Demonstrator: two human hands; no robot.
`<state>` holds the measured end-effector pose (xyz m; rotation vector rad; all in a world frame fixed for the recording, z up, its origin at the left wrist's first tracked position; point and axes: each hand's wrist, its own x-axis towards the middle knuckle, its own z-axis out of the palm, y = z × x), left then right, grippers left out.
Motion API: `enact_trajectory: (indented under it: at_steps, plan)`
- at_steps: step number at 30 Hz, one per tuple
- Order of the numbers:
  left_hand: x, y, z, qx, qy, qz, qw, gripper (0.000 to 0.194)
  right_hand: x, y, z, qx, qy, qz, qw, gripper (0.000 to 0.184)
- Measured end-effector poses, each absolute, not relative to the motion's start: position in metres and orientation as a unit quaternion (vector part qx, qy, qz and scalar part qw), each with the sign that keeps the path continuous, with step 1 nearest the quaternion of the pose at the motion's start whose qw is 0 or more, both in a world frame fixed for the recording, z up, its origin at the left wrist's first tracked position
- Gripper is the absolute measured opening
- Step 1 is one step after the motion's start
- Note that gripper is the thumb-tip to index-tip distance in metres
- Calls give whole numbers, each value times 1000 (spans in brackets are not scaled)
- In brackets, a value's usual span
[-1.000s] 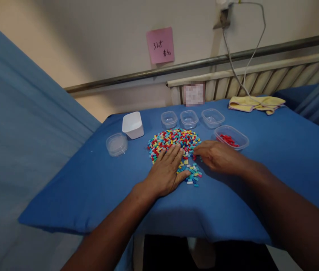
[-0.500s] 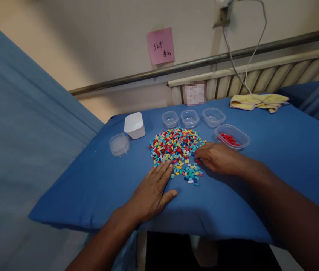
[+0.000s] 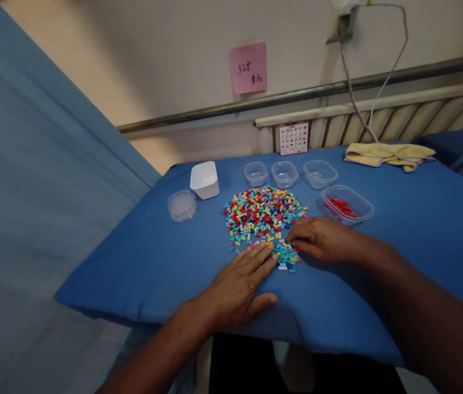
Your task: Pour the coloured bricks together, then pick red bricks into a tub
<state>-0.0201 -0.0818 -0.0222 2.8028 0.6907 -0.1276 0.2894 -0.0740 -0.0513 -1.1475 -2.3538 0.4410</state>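
Observation:
A heap of small toy building bricks [image 3: 259, 210] in mixed colours lies on the blue-covered table. My left hand [image 3: 241, 282] rests flat with its fingers stretched out, the tips touching bricks at the heap's front. Beside those fingertips sits a smaller cluster of mostly teal and blue bricks [image 3: 285, 254]. At the cluster's right side, the fingers of my right hand [image 3: 321, 238] are pinched together, pointing left. Whatever is between them is hidden; a few red bricks show just below. Behind my right hand stands a clear plastic tub [image 3: 362, 205] with red bricks inside.
Three clear tubs stand behind the heap, among them a middle one [image 3: 284, 175]. To the left are a white bin [image 3: 205, 180] and a clear lidded container [image 3: 182, 207]. A yellow cloth [image 3: 387, 155] lies at the back right, under a hanging cable [image 3: 352, 90].
My left hand has slid right along the heap's front, its fingertips now by the teal cluster. My right hand has come slightly nearer, along the heap's right side. The camera view has shifted.

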Motion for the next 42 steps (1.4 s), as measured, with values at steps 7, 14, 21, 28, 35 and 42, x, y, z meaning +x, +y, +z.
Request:
enact_trajectory:
  at_steps: [7, 14, 21, 28, 35, 42]
  plan:
    - [-44, -37, -27, 919, 322, 201, 101, 39, 272, -58, -61, -458, -840, 137, 259, 26]
    - [-18, 50, -17, 830, 400, 373, 108, 29, 257, -53, -57, -504, -812, 187, 228, 22]
    - [-7, 109, -54, 708, 465, 493, 197, 45, 256, -51, -59, -551, -748, 277, 244, 21]
    - [-11, 113, -60, 739, 436, 437, 269, 48, 254, -49, -52, -598, -736, 252, 192, 26]
    - [-10, 119, -62, 701, 442, 467, 310, 48, 245, -50, -52, -598, -781, 98, 147, 19]
    - [-9, 119, -64, 698, 438, 468, 318, 51, 238, -51, -40, -612, -778, 51, 132, 18]
